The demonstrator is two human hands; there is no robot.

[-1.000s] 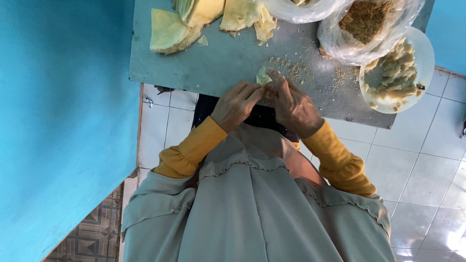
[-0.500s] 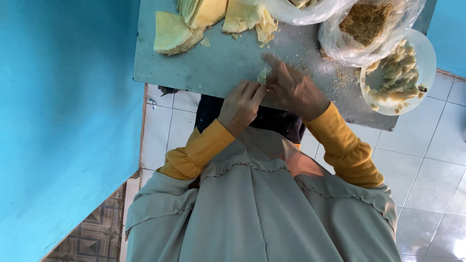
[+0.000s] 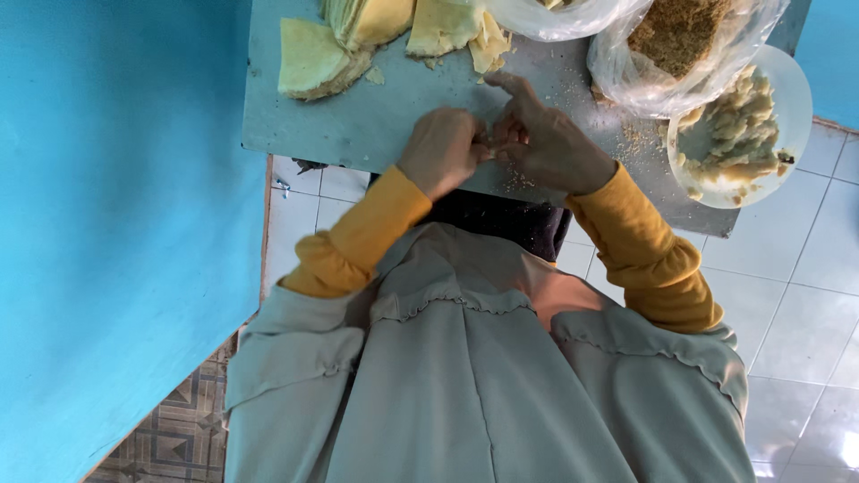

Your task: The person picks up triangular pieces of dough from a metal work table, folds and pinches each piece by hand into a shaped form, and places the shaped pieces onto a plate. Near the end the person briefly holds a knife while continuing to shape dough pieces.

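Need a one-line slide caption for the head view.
Left hand and right hand pinch a small food piece over the grey table.

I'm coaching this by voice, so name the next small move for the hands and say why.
Probably finish the pinch and set the piece in the white bowl. The left hand and right hand meet fingertip to fingertip over the grey table, closed around something small that is mostly hidden, and the bowl at the right already holds similar pale shaped pieces.

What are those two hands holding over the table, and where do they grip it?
The left hand and right hand pinch a small pale piece between their fingertips; it is mostly hidden, so the exact grip cannot be told.
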